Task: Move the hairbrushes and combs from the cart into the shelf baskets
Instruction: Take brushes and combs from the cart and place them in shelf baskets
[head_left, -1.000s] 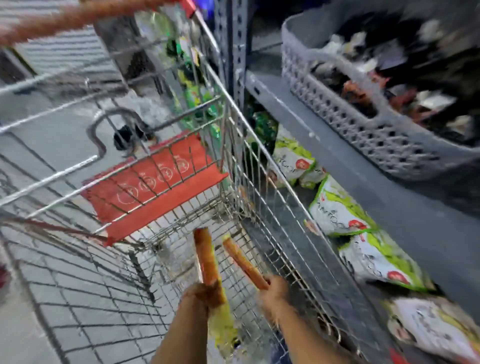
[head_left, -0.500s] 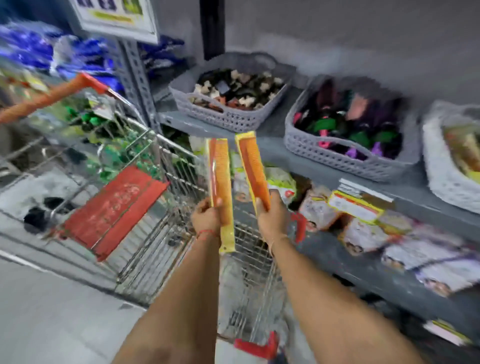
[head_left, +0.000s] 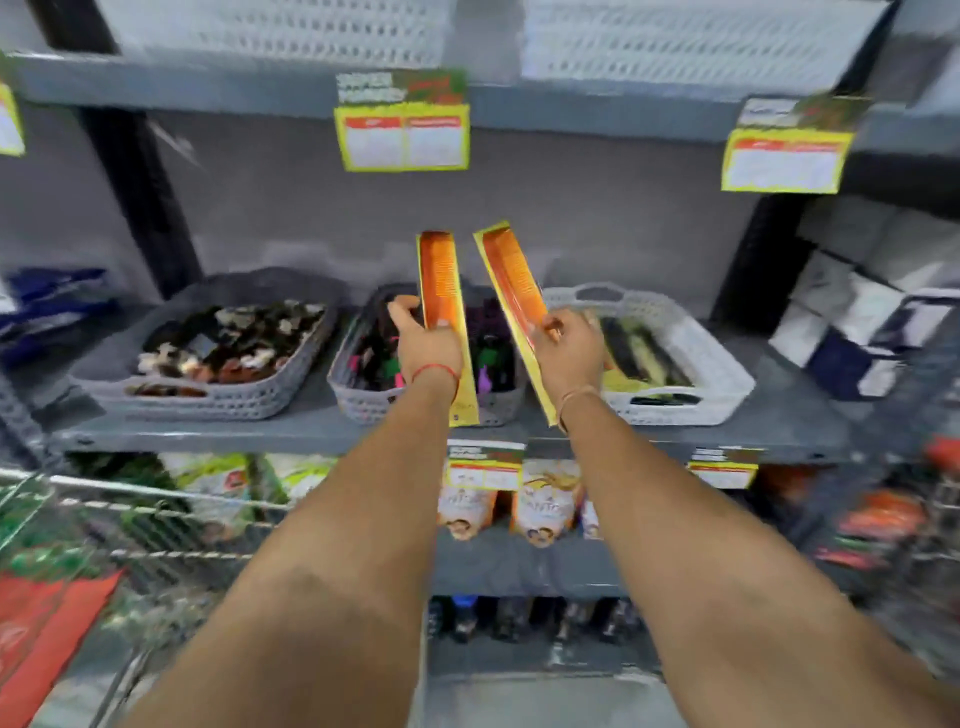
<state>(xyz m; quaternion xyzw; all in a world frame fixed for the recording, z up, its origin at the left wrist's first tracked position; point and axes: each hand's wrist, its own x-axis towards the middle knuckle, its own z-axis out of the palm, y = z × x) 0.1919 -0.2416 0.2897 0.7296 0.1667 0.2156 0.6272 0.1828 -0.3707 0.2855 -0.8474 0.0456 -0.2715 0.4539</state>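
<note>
My left hand (head_left: 426, 345) grips an orange comb in a yellow card pack (head_left: 440, 280), held upright over the middle grey basket (head_left: 363, 402). My right hand (head_left: 566, 348) grips a second packed orange comb (head_left: 511, 291), tilted left, between the middle basket and the white basket (head_left: 711, 374). Both arms stretch out to the shelf. The wire cart (head_left: 130, 525) shows at the lower left with its red seat flap (head_left: 47, 629).
A left grey basket (head_left: 218, 402) holds dark and pale hair clips. Yellow price tags (head_left: 402, 135) hang from the upper shelf edge, with pale baskets (head_left: 270, 26) above. White and navy boxes (head_left: 862, 322) stand at the right. Packets (head_left: 545, 501) fill the lower shelf.
Both hands have lifted the two combs out of the cart and up to the shelf baskets. The view has swung from the cart to face the shelf.
</note>
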